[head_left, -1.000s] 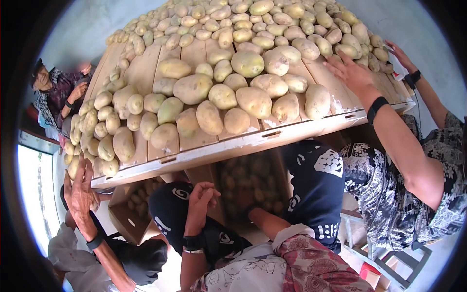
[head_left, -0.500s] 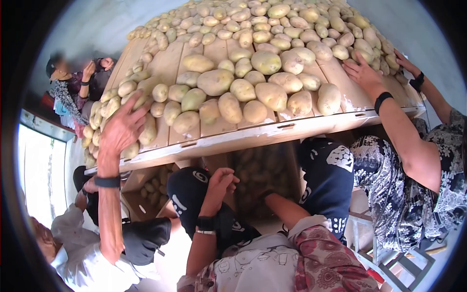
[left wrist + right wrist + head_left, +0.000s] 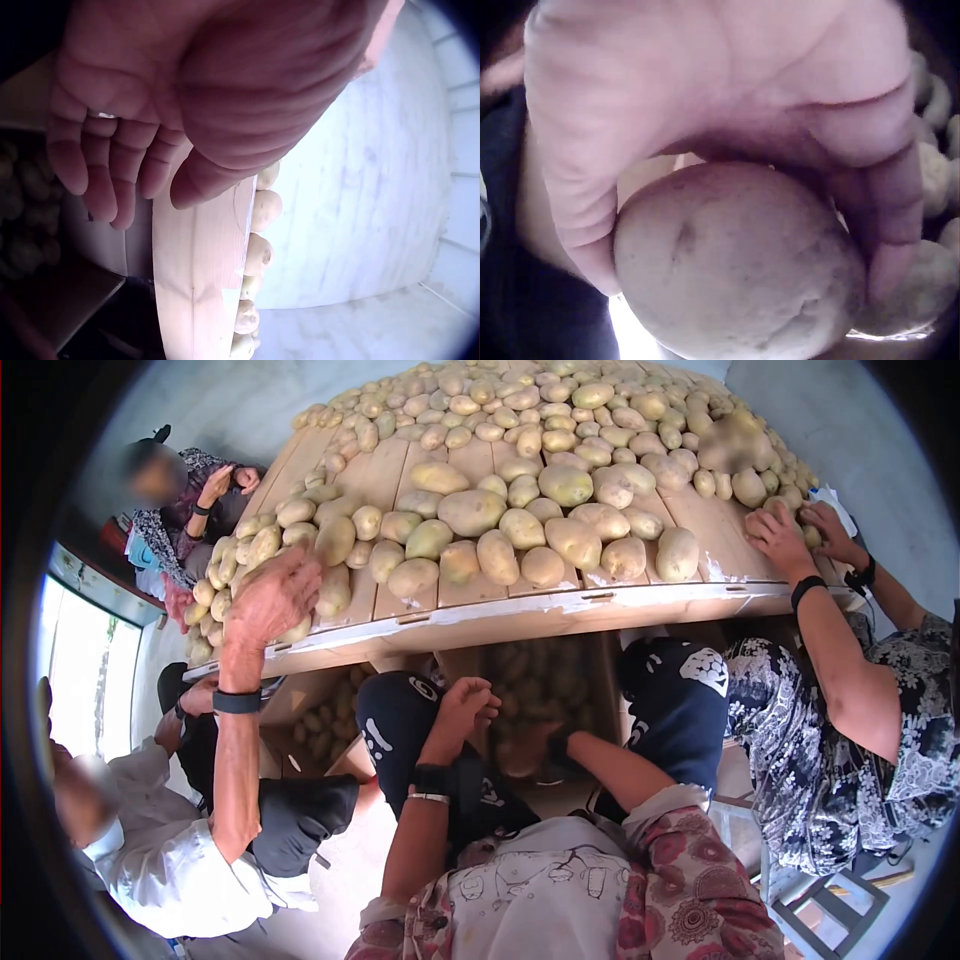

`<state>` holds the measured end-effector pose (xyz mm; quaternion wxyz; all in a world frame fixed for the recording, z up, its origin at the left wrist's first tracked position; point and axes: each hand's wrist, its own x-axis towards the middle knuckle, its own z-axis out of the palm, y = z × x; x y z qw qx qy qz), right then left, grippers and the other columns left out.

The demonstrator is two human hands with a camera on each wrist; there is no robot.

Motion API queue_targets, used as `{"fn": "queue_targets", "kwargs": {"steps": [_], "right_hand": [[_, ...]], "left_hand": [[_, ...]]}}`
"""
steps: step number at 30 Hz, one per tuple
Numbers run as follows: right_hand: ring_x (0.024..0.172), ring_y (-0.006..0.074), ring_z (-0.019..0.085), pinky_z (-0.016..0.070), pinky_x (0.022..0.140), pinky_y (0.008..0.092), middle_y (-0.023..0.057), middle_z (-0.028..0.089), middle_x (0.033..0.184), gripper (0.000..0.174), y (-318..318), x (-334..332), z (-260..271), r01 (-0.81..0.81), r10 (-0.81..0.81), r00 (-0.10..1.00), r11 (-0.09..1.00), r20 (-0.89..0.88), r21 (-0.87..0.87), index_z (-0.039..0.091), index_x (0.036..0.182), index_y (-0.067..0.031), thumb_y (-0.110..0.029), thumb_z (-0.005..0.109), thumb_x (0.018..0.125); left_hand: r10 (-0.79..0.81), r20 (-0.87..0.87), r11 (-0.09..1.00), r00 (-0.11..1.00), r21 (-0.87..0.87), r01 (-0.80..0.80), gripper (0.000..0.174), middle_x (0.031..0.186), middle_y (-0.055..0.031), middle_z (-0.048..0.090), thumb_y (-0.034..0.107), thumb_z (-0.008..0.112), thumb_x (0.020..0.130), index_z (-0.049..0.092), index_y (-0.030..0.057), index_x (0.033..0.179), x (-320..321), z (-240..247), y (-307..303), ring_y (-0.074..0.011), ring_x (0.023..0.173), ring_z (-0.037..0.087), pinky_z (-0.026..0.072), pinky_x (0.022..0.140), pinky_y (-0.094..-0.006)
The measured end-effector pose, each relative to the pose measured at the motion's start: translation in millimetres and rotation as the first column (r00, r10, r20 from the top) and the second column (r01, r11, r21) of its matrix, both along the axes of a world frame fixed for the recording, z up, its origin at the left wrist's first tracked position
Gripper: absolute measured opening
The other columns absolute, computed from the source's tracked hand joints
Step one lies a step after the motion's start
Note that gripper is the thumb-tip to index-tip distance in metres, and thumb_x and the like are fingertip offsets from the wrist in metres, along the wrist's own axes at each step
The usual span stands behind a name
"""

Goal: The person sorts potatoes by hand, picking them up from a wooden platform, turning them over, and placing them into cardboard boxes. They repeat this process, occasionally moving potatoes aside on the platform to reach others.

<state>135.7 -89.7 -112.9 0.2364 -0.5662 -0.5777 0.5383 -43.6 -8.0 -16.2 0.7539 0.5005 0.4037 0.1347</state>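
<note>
Right hand (image 3: pixel 720 82): thumb and fingers curled round one potato (image 3: pixel 735 262). Left hand (image 3: pixel 202 90): fingers relaxed, slightly bent, near the table (image 3: pixel 560 618). Cardboard box (image 3: pixel 460 663), holding potatoes: at the right hand. Loose potatoes (image 3: pixel 470 513): spread on the table, beyond both hands.

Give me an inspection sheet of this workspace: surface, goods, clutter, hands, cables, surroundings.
Surface: plank table, white patches along its front edge.
Job's things: potatoes spread over it; more inside a cardboard box below.
Clutter: white item at the table's right end, unclear.
Left hand: fingers relaxed, holding nothing.
Right hand: grips one potato.
Cables: nothing plainly seen.
Surroundings: people on both sides, including a person in white; bright opening at left.
</note>
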Motion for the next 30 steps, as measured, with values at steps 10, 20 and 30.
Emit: {"fn": "queue_targets", "kwargs": {"steps": [10,20,30], "right_hand": [[0.103,0.0140,0.056,0.0528,0.075,0.0302,0.0035,0.055,0.113,0.046,20,48,107,0.169,-0.273,0.845,0.952,-0.460,-0.255,0.049,0.120,-0.0086,-0.038,0.060,0.086],[0.102,0.0149,0.055,0.0516,0.081,0.0325,0.0044,0.053,0.113,0.046,37,40,112,0.127,-0.344,0.574,0.934,-0.743,-0.335,0.050,0.117,-0.0122,-0.049,0.050,0.090],[0.080,0.0177,0.062,0.0517,0.071,0.0281,0.0099,0.059,0.107,0.063,34,40,127,0.055,-0.254,0.757,0.943,-0.602,-0.328,0.047,0.123,-0.0070,-0.059,0.034,0.092]], "left_hand": [[-0.135,0.030,0.989,0.990,0.069,0.133,0.041,0.123,-0.0050,0.051,0.027,0.055,0.091,0.045,0.0113,0.128,2,4,8,-0.0180,0.114,0.049,0.0408,0.093,-0.0336],[-0.049,0.227,0.997,0.973,0.063,0.035,0.060,0.131,-0.0064,0.043,0.030,0.060,0.087,0.032,0.0126,0.138,41,24,2,-0.0179,0.119,0.044,0.0421,0.094,-0.0355],[0.052,0.205,0.998,0.977,0.027,-0.059,0.056,0.124,-0.0077,0.048,0.045,0.048,0.091,0.035,0.0114,0.134,43,21,2,-0.0171,0.105,0.054,0.0502,0.079,-0.0338]]}}
